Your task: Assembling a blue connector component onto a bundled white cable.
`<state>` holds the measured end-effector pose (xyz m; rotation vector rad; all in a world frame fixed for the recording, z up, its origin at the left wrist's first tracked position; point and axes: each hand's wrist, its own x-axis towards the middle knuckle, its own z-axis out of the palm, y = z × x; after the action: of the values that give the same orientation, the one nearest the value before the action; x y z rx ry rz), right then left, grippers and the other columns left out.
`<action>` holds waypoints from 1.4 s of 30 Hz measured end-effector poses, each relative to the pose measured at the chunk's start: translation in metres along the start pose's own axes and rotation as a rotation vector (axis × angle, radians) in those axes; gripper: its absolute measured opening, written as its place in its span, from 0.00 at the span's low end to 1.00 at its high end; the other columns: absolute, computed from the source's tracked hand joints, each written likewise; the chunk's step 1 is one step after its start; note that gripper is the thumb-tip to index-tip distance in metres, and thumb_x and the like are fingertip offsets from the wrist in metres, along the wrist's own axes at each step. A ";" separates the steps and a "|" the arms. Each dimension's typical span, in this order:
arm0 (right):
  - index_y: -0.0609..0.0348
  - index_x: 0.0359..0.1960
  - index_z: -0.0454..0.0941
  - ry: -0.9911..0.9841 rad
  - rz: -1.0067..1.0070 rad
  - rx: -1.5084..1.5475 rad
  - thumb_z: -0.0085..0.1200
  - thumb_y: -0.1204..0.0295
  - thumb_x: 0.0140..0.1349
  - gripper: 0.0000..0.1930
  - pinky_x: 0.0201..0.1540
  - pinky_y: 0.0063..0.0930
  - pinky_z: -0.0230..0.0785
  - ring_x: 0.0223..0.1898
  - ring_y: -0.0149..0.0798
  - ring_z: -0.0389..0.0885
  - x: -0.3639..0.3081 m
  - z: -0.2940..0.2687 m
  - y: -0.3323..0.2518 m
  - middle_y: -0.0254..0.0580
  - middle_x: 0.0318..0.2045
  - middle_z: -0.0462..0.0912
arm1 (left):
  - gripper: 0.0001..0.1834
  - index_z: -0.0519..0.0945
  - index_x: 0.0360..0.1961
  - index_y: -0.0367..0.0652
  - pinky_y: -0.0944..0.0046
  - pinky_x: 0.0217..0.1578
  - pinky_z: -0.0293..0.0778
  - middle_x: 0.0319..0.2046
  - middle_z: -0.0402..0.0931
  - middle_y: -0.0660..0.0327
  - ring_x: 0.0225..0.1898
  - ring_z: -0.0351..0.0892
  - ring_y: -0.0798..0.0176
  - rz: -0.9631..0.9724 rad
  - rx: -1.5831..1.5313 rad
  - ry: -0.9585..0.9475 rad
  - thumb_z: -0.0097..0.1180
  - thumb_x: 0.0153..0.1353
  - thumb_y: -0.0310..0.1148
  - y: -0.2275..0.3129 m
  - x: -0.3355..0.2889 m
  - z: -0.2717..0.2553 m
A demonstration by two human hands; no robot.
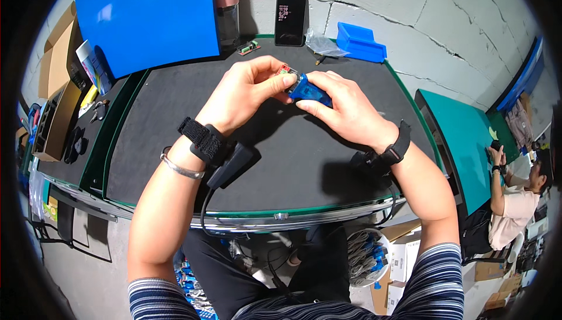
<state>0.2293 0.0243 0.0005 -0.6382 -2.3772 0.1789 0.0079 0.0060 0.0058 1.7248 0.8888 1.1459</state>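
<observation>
Head view: blue casing (310, 92) and red board (283, 70), held together above a black mat (293, 171).
Left hand (246, 90) pinches the board between fingertips; right hand (350, 105) clamps its fingers on the casing; beyond stand a phone (291, 20) and bin (358, 44).

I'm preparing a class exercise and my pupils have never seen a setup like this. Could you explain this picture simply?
There is no robot here, just a person's bare hands. A wide camera on the person's head looks down, so straight edges bend near the rim. The left hand pinches a small red part; the right hand grips a blue piece right against it. Whether the two are joined is unclear. On the dark tabletop, toward the far edge, are a phone, a small circuit board, a clear bag and a blue bin.
</observation>
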 end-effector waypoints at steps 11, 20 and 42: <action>0.64 0.37 0.77 -0.214 0.491 0.313 0.55 0.45 0.62 0.27 0.33 0.27 0.65 0.28 0.29 0.69 0.000 -0.017 0.026 0.36 0.23 0.73 | 0.14 0.79 0.48 0.41 0.73 0.44 0.72 0.37 0.77 0.68 0.41 0.76 0.74 -0.010 -0.112 -0.019 0.57 0.66 0.37 -0.006 0.001 -0.010; 0.63 0.29 0.78 -0.067 0.557 0.347 0.61 0.52 0.60 0.22 0.29 0.29 0.64 0.23 0.29 0.68 0.001 -0.013 0.011 0.34 0.18 0.72 | 0.15 0.78 0.51 0.43 0.74 0.42 0.74 0.38 0.76 0.67 0.43 0.76 0.74 -0.138 -0.238 0.095 0.56 0.67 0.39 -0.012 0.005 -0.015; 0.62 0.39 0.80 0.229 0.155 -0.100 0.71 0.72 0.48 0.17 0.38 0.33 0.73 0.32 0.42 0.80 0.005 -0.016 0.000 0.41 0.32 0.78 | 0.28 0.70 0.62 0.44 0.66 0.54 0.72 0.54 0.75 0.59 0.50 0.76 0.69 -0.109 -0.375 -0.003 0.62 0.61 0.32 -0.016 0.004 -0.014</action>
<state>0.2360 0.0258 0.0152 -0.8448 -2.1272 0.0510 -0.0057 0.0188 -0.0044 1.3567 0.7040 1.1538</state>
